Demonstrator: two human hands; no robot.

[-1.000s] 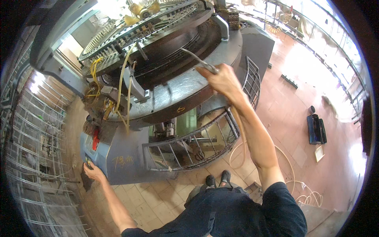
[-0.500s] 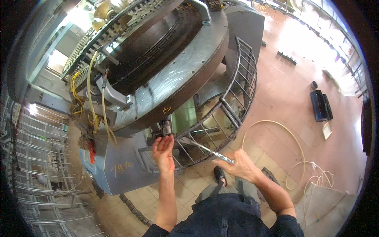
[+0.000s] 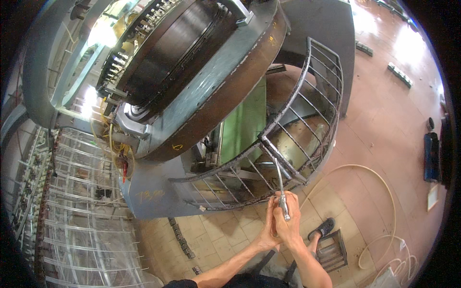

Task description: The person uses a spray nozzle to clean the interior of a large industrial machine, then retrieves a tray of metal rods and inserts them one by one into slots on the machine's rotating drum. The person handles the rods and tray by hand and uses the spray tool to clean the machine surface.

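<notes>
Head view, right hand: the right hand [image 3: 289,224] is curled closed around the handle of a thin, bent silver metal rod tool [image 3: 281,185], fingers wrapped over its lower end.
Head view, left hand: the left hand [image 3: 269,224] is pressed flat against the right one, palm in; its fingers lie against the same handle, though whether they truly grasp it is hard to tell.
Head view, tool: the rod rises from the joined hands and curves up to the curved grey wire guard rail [image 3: 297,144] of the large round grey machine [image 3: 201,81]; its tip lies at the thick bar of the rail.
Head view, surroundings: behind the rail sit a green panel [image 3: 245,120] and a shiny metal drum [image 3: 293,144]. A pale hose [image 3: 384,192] loops over the reddish tiled floor [image 3: 384,96] to the right. A dark shoe [image 3: 322,228] shows just beside the hands, next to a small black metal step [image 3: 331,249].
Head view, hard to make out: the tool's tip merges with the rail bars, so contact is unclear. The left palm is hidden by the right hand. Both forearms are cut off at the lower edge, and the rack of clear threads [image 3: 81,201] at left is blurred.
</notes>
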